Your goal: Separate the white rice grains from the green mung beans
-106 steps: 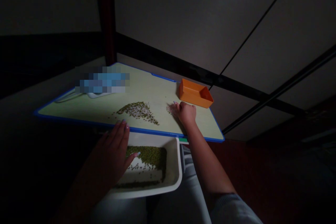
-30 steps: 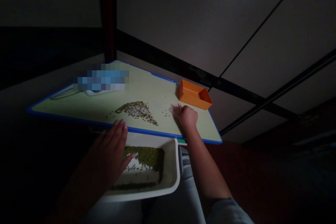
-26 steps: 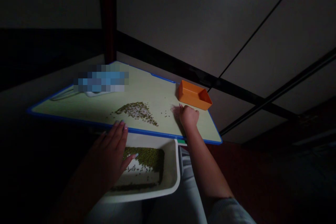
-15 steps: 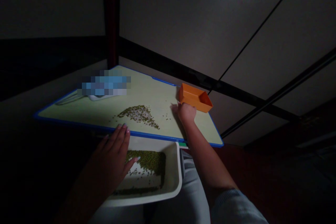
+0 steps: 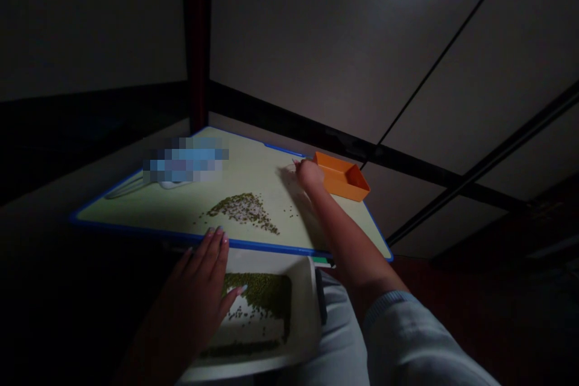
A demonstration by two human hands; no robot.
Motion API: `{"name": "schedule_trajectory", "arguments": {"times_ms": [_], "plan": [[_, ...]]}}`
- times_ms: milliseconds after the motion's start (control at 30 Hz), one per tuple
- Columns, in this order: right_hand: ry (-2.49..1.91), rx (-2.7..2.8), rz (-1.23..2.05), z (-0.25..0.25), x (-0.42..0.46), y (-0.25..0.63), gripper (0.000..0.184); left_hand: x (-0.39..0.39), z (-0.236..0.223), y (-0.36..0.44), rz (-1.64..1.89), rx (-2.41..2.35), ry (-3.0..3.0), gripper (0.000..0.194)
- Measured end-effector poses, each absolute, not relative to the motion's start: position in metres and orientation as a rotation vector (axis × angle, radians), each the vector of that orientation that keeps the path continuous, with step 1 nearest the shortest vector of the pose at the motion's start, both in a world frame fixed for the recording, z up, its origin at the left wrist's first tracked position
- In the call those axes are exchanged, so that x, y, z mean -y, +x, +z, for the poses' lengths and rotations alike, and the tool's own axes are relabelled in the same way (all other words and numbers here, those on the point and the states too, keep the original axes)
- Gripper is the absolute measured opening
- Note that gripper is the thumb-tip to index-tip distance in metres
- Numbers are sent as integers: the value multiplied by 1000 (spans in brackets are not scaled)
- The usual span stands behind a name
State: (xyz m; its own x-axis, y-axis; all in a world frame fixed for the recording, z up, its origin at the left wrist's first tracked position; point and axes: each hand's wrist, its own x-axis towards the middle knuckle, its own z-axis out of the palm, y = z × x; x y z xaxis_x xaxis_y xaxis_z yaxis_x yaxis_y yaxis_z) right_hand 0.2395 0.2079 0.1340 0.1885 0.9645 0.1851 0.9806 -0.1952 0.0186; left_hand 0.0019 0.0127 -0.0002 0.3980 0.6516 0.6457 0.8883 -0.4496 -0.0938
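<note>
My left hand lies over the left part of a white tub, fingers stretched out and tips near the blue-edged table's front rim. Small green beans, like mung beans, cover part of the tub floor below the thumb. At the far right of the tabletop, my right hand is held beside an orange box, its fingers curled together; what they may hold is hidden. A pile of green beans mixed with pale bits lies on the tabletop between the hands, with a few loose beans to its right.
A blurred-out blue and white object sits at the table's back left, with a thin looped wire or handle beside it. Pale walls rise behind the table. The tub is over my legs.
My right hand has moved away from the front of the orange box, up and left to beside it. My left hand keeps its place; the whole view has shifted slightly.
</note>
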Motion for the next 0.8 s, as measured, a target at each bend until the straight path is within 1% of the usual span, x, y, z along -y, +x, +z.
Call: {"name": "schedule_trajectory", "arguments": {"times_ms": [167,300,667,800], "plan": [[-2248,2086,-171,129,-230,228,44,-13,-1,1,-768,1270,-2162,75],[-2204,2200,-180,124,-240,232,39,-12,-1,1,-757,1260,-2155,75],[-2071,2472,-289,114,-243,228,40,-11,2,2,-748,1282,-2163,73],[-2008,2559,-318,113,-236,220,39,-11,3,2,-744,1278,-2194,75]]}}
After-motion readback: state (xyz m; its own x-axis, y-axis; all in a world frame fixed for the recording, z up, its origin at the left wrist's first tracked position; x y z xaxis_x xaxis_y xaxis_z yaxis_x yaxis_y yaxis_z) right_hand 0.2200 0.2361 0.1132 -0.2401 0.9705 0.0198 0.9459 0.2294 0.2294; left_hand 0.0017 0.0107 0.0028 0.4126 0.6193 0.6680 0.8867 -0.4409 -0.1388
